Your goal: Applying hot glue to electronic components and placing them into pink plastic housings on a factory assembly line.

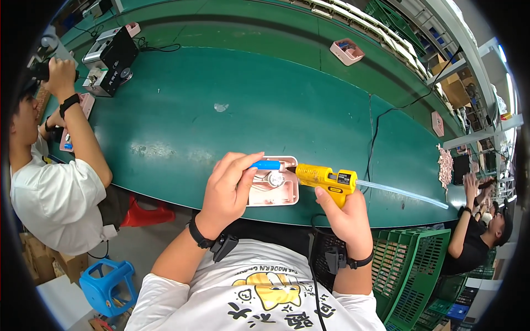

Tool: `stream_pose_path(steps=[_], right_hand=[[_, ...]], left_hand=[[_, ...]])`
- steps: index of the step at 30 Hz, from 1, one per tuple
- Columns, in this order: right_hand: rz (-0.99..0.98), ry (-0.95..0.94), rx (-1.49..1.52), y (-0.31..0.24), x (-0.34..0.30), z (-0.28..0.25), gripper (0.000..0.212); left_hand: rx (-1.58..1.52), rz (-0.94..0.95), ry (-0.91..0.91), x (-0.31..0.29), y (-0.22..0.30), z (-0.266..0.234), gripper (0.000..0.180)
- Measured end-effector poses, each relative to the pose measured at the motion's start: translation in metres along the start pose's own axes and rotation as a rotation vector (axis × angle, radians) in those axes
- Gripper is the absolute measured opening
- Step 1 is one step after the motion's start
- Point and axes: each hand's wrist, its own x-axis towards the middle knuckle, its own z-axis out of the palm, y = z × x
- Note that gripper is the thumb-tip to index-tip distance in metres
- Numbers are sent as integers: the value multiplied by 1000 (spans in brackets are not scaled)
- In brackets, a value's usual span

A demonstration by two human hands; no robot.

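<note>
My left hand (225, 185) pinches a blue cylinder that looks like a battery cell (267, 165), held level over the upper part of a pale pink plastic housing (287, 201). Inside the housing sits a round whitish part (274, 178) with thin wires. In my right hand (350, 218) is a yellow hot glue gun (316, 174), its fingers wrapped around the handle. The dark nozzle points left, close to the cylinder's right end; whether they touch I cannot tell. A long clear glue stick (403, 195) sticks out behind the gun.
The green bench (232, 127) carries a black-and-silver machine (110, 60) at far left and a black cable (377, 132) on the right. Another pink housing (347, 51) lies at the back. Green crates (411, 270) stand at lower right. Co-workers sit on both sides.
</note>
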Motion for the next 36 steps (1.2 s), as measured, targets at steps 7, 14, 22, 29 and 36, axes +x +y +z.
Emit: stream_pose_path(steps=[7, 14, 22, 29, 36], right_hand=[[-86, 53, -52, 7, 5, 5, 28], [-2, -5, -53, -1, 3, 2, 29], [78, 3, 33, 9, 3, -4, 30], [67, -3, 61, 16, 15, 0, 36], [59, -47, -4, 8, 19, -3, 33]], left_hand=[[59, 18, -44, 4, 4, 2, 20], [41, -45, -21, 4, 10, 3, 18], [94, -19, 6, 5, 10, 5, 14], [192, -107, -60, 14, 3, -3, 12], [122, -279, -155, 26, -3, -5, 13]])
